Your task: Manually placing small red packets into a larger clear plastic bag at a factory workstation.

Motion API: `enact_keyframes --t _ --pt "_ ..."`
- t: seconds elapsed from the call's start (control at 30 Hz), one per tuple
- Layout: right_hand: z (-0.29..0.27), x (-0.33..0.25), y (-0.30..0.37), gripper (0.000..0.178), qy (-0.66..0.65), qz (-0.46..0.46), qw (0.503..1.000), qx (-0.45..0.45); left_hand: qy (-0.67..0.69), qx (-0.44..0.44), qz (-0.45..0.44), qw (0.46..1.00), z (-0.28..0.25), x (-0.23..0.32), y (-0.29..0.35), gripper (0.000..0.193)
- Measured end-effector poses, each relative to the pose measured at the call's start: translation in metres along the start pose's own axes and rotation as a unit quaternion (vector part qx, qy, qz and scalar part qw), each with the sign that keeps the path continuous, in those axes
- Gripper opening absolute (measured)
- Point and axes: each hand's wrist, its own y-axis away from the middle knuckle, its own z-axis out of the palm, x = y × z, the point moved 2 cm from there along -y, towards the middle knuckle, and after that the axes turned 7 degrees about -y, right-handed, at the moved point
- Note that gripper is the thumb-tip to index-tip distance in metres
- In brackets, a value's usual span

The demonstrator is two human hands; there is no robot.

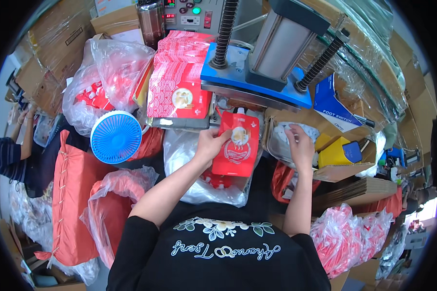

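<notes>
A flat red pouch [235,157] with a pale spout at its top hangs upright in front of me. My left hand [213,144] pinches its left edge between thumb and fingers. To the right, my right hand [300,145] reaches over a clear plastic tub [277,146] holding pale contents. Its fingers are bent and close together at those contents; whatever they grip is too small to make out. Beyond the left hand lies a stack of red and white patterned pouches [169,92]. Below the held pouch, a clear plastic bag [184,169] has more red pieces inside.
A press with a blue plate [235,68] and springs rises just beyond the pouch. Left stand a blue fan [115,137] and a bag of red pieces [99,92]. A yellow box [336,153] sits at right. Another person [7,153] is at far left.
</notes>
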Motion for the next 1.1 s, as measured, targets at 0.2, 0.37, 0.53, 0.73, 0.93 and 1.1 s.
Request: enact_keyframes --t 0.2,0.37,0.53,0.73,0.93,1.1 --pt "0.032 0.042 0.005 0.036 0.128 -0.02 0.991 -0.035 0.007 0.014 -0.007 1.0 0.0 -0.012 -0.026 0.026" --pt "0.029 0.039 0.011 0.034 0.038 -0.076 0.996 0.016 -0.409 0.228 0.39 0.793 -0.053 0.037 -0.012 0.06" --pt "0.021 0.062 0.016 0.023 -0.041 -0.07 0.997 -0.005 -0.557 0.209 0.381 0.708 -0.113 -0.012 0.007 0.055" --pt "0.011 0.011 0.021 0.018 -0.128 -0.086 0.987 0.044 -0.35 0.156 0.325 0.865 -0.096 0.029 0.032 0.011" --pt "0.027 -0.08 0.034 0.019 -0.129 -0.226 0.958 -0.118 -0.229 0.019 0.229 0.946 -0.059 -0.023 0.045 0.011" --pt "0.044 -0.08 0.038 0.019 -0.162 -0.197 0.937 -0.239 -0.19 -0.055 0.168 0.966 -0.05 -0.045 0.049 0.012"
